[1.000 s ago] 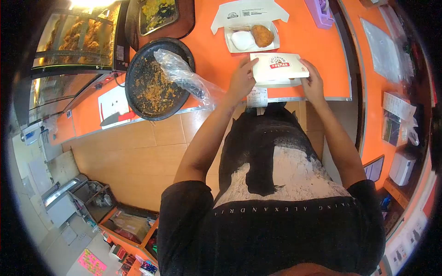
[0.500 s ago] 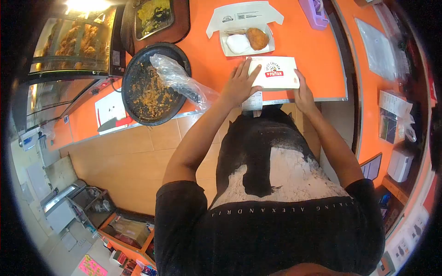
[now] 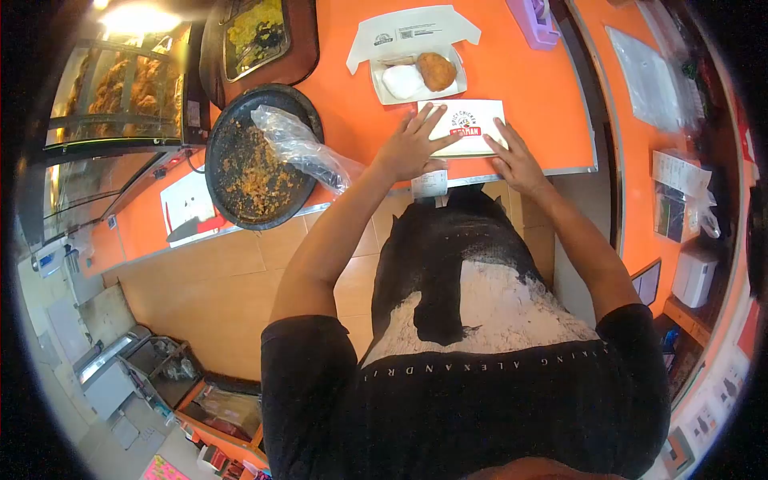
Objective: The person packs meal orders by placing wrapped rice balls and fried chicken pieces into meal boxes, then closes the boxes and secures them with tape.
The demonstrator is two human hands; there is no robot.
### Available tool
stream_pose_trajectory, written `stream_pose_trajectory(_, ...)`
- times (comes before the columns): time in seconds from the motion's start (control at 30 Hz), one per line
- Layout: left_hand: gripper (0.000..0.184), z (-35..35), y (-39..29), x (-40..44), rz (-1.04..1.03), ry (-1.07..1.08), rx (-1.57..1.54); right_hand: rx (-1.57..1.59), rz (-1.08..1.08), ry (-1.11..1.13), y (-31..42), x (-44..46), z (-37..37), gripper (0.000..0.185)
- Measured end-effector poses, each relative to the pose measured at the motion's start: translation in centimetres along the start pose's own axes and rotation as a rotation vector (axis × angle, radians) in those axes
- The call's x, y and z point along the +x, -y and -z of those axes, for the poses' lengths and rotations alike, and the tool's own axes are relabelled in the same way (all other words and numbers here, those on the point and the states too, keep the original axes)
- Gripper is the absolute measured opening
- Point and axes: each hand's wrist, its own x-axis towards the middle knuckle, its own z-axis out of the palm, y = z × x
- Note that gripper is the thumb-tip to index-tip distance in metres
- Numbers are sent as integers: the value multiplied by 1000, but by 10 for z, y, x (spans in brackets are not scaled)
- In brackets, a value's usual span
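Observation:
A closed white cardboard food box (image 3: 470,118) with "Spicy Chicken" printing sits near the counter's front edge. My left hand (image 3: 412,146) has its fingers spread over the lid's left part. My right hand (image 3: 516,160) rests its outstretched fingers on the lid's right front corner, with the thumb by the front side. Just behind stands an open food box (image 3: 416,98), its lid folded back. Inside it are a white wrapped bundle (image 3: 402,81) and a brown fried piece (image 3: 437,71).
A round black tray (image 3: 218,180) with brown crumbs and a clear plastic bag (image 3: 292,148) lies left. Behind it is a metal tray (image 3: 254,40) of green and yellow food. A lit display case (image 3: 120,88) stands far left; a purple tape dispenser (image 3: 534,22) is at back right.
My right hand has shifted from the closed box's right side onto its lid corner, fingers spreading. My left hand stays on the lid. The whole view has shifted slightly.

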Motion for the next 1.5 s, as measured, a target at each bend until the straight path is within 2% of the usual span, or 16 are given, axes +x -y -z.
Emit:
stream_pose_trajectory(0.1, 60, -14, 2, 0, -12, -23, 38, -134, 30, -64, -3, -3, -11, 39)
stream_pose_trajectory(0.33, 63, -37, -11, -9, 121, -168, -136, 148, -67, -282, -5, -15, -20, 27)
stream_pose_trajectory(0.53, 52, -36, -10, -12, 51, -168, -55, 136, 107, -288, -19, 6, 14, 12)
stream_pose_trajectory(0.6, 33, -36, -17, -6, 9, -195, -166, 359, -206, -377, -48, 32, 32, 12)
stream_pose_trajectory(0.67, 29, -30, -24, 2, 42, -170, -203, 249, -508, -561, -130, 83, 44, 13)
stream_pose_trajectory(0.7, 26, -28, -27, 7, 70, -147, -236, 581, -717, -603, -141, 111, 72, 16)
stream_pose_trajectory(0.77, 25, -34, -28, 7, 97, -163, -244, 607, -740, -579, -234, 155, 91, 19)
stream_pose_trajectory(0.83, 24, -33, -32, 6, 122, -173, -254, 559, -738, -590, -271, 177, 103, 21)
stream_pose_trajectory(0.9, 23, -30, -37, 6, 169, -185, -278, 663, -849, -165, -281, 193, 127, 25)
stream_pose_trajectory(0.93, 23, -30, -38, 5, 176, -182, -274, 669, -846, -159, -284, 200, 132, 25)
stream_pose_trajectory(1.0, 22, -29, -41, 6, 213, -181, -290, 773, -955, 90, -292, 208, 139, 30)
stream_pose_trajectory(1.13, 22, -24, -46, 10, 246, -173, -284, 874, -932, 257, -301, 216, 151, 30)
stream_pose_trajectory(1.23, 22, -21, -51, 12, 283, -159, -303, 919, -945, 194, -284, 213, 158, 30)
stream_pose_trajectory(1.4, 25, -17, -52, 14, 299, -138, -309, 861, -874, -182, -257, 182, 143, 30)
stream_pose_trajectory(1.43, 25, -16, -52, 16, 307, -139, -309, 862, -872, -175, -249, 179, 146, 30)
stream_pose_trajectory(1.5, 26, -14, -53, 15, 320, -106, -307, 989, -835, -315, -235, 170, 152, 33)
